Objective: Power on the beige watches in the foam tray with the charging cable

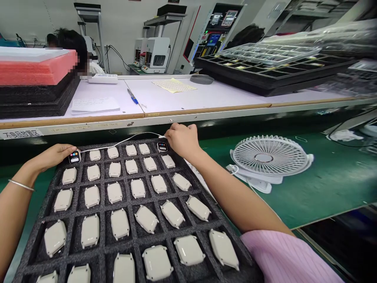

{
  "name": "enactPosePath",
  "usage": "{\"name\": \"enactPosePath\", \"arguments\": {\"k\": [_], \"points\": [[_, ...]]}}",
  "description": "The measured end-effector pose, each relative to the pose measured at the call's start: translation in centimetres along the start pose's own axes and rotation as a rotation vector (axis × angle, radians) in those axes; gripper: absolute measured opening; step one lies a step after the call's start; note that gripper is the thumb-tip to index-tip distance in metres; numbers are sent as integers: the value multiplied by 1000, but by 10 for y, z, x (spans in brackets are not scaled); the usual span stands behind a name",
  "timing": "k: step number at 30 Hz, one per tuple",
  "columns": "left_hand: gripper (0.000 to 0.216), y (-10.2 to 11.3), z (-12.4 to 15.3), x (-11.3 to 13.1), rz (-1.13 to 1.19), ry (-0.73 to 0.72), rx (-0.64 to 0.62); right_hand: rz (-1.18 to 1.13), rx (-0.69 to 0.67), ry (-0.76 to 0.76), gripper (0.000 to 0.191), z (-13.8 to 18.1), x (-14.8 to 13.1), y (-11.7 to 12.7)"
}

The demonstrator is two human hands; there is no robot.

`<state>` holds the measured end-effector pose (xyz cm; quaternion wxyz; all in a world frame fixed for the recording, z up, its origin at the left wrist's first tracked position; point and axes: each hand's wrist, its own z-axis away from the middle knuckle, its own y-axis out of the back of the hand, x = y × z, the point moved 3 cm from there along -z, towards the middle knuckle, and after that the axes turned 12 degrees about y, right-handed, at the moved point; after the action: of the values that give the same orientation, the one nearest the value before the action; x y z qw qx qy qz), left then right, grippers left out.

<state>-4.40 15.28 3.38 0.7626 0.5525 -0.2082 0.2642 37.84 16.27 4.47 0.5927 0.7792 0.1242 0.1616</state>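
Now we see the foam tray (101, 261) gridding pale watch bodies face down; our left hand (57, 154) pinches a lit watch (74, 157) at the far-left corner, our right hand (182, 138) pinches the white cable (118, 142) beside another lit watch (162, 147).

The foam tray (188, 173) fills the near left of the green surface (324, 184), every pocket taken. A white cable (118, 142) runs along its far edge between both hands. To the right a fan (269, 159) lies flat; past it the surface is open. A raised shelf (206, 114) walls the far side.
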Motion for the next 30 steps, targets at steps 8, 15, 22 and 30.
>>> {"name": "enactPosePath", "arguments": {"k": [8,15,22,30], "points": [[79,-2,-2,-4,6,-18,23,-136,-73,386,24,5,-41,-14],[74,-5,-3,-9,20,-26,39,-254,-166,255,31,-20,-24,-20],[74,-5,-1,-6,47,-43,17,-177,-209,201,34,-40,-33,-31],[59,2,-4,5,56,-11,183,-179,-169,161,37,-28,-36,-36]]}}
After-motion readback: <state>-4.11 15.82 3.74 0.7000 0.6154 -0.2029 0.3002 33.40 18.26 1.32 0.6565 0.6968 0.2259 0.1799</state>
